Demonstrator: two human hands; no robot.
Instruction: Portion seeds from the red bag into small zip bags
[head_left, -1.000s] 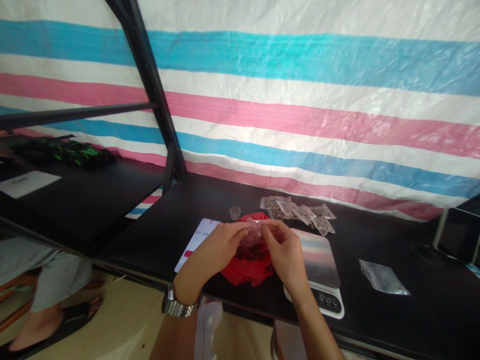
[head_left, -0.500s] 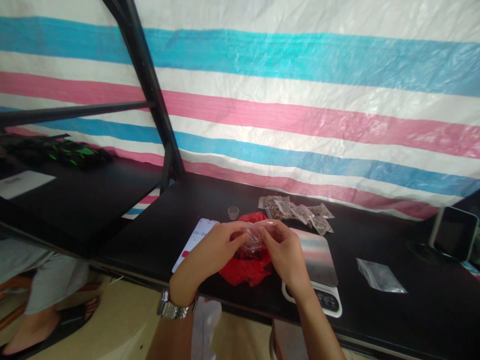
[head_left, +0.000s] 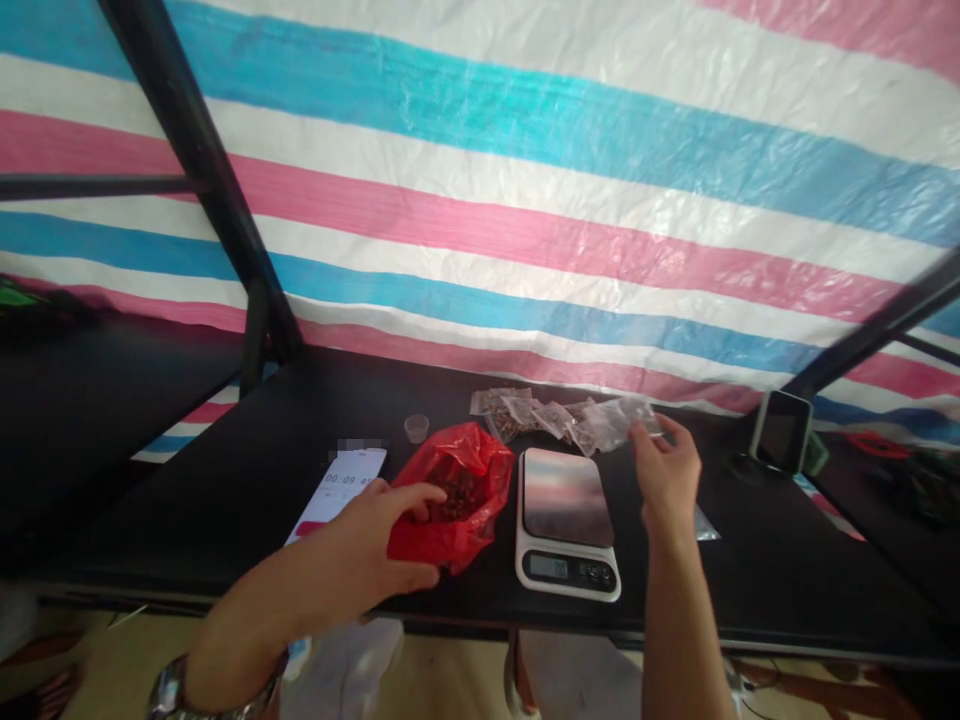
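Note:
A red plastic bag (head_left: 487,535), its mouth spread wide, stands on the black table with small brown dried pieces (head_left: 454,492) inside. At its left rim is my left hand (head_left: 367,555), thumb and fingers apart, the fingertips reaching over the opening. My right hand (head_left: 667,478) pinches a clear plastic zip bag (head_left: 619,420) above the back of the table, beside several filled small bags (head_left: 517,412). A white kitchen scale (head_left: 568,510) with a steel plate and nothing on it sits between my hands.
A phone (head_left: 346,485) showing a timer lies left of the red bag. Behind it stands a small clear cup (head_left: 416,428). Another clear bag (head_left: 705,525) lies partly behind my right forearm. A device with a dark screen (head_left: 781,432) stands at right; a striped tarp (head_left: 525,230) hangs behind.
My hands have separated. The right moved right and back with a clear bag; the left moved to the red bag's left rim. The red bag's mouth now shows, and the view has shifted right.

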